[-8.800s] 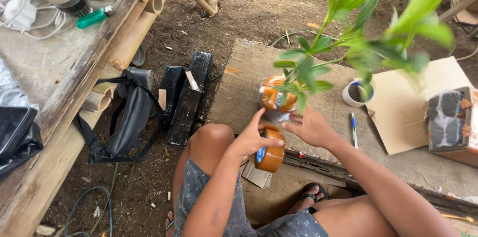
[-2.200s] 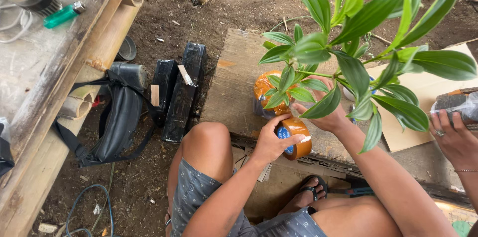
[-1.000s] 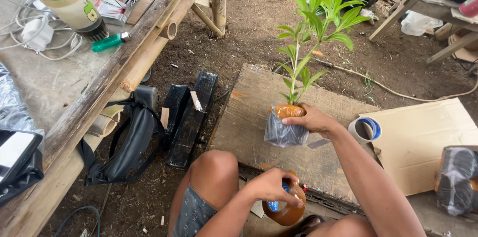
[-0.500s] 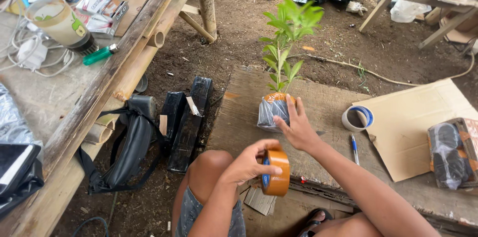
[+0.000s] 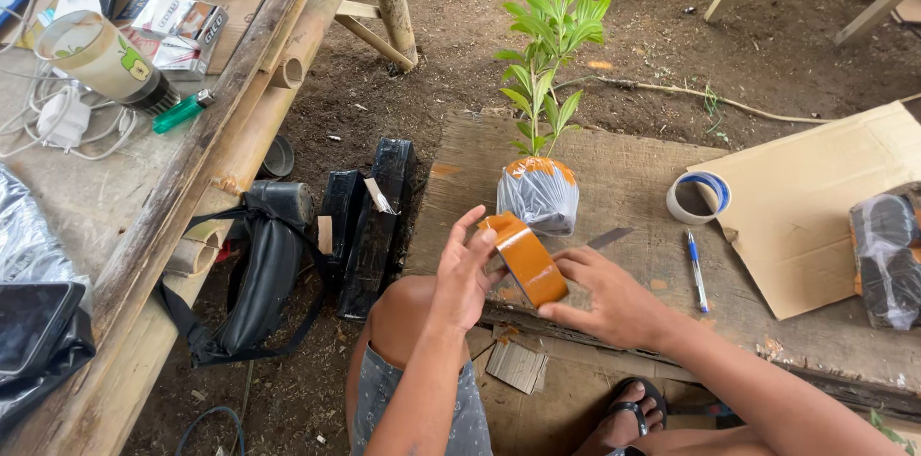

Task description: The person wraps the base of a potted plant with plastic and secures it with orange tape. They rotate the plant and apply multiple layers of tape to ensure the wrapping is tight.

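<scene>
While I sit at the board, my left hand (image 5: 465,269) grips the roll of orange-brown tape (image 5: 525,257) from its left side, fingers curled around the rim and thumb pressed on the top edge. My right hand (image 5: 604,301) supports the same roll from the right and below, fingers spread along its lower face, so the tape sits tilted between both hands, just above my knee.

Far left of the grip, a bamboo bench (image 5: 182,197) carries a paper cup (image 5: 96,55), a green lighter (image 5: 180,112) and white cables (image 5: 59,120). Nearer left, on the dirt, lie a black strap bag (image 5: 259,274) and two black wrapped bundles (image 5: 369,216).

Directly beyond the grip, on the wooden board (image 5: 624,197), stands a young green seedling (image 5: 549,44); its root ball is wrapped in clear plastic (image 5: 537,199) with orange tape at the neck. It is upright and apart from both hands.

Right of the grip lie a blue-cored tape roll (image 5: 698,197), a blue pen (image 5: 696,269), a cardboard sheet (image 5: 815,207) and, at the far edge, another plastic-wrapped bundle (image 5: 887,255).
</scene>
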`<control>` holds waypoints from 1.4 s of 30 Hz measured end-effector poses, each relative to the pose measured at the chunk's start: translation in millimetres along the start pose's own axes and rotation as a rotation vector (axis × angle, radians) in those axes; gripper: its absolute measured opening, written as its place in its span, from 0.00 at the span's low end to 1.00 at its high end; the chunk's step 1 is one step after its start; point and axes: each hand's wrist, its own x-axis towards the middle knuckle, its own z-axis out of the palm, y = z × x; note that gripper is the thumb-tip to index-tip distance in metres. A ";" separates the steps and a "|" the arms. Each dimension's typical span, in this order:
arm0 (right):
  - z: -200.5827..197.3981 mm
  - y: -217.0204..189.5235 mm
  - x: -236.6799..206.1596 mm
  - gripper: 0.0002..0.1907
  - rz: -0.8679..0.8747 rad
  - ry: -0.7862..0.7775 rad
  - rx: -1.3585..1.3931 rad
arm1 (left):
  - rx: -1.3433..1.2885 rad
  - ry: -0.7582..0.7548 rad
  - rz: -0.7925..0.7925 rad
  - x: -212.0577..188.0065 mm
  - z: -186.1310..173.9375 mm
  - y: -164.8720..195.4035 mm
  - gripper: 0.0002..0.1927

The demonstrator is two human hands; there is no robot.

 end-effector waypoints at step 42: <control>31.7 19.0 3.5 0.24 0.633 0.087 1.249 | 1.723 -0.342 0.550 149.7 79.1 9.6 0.22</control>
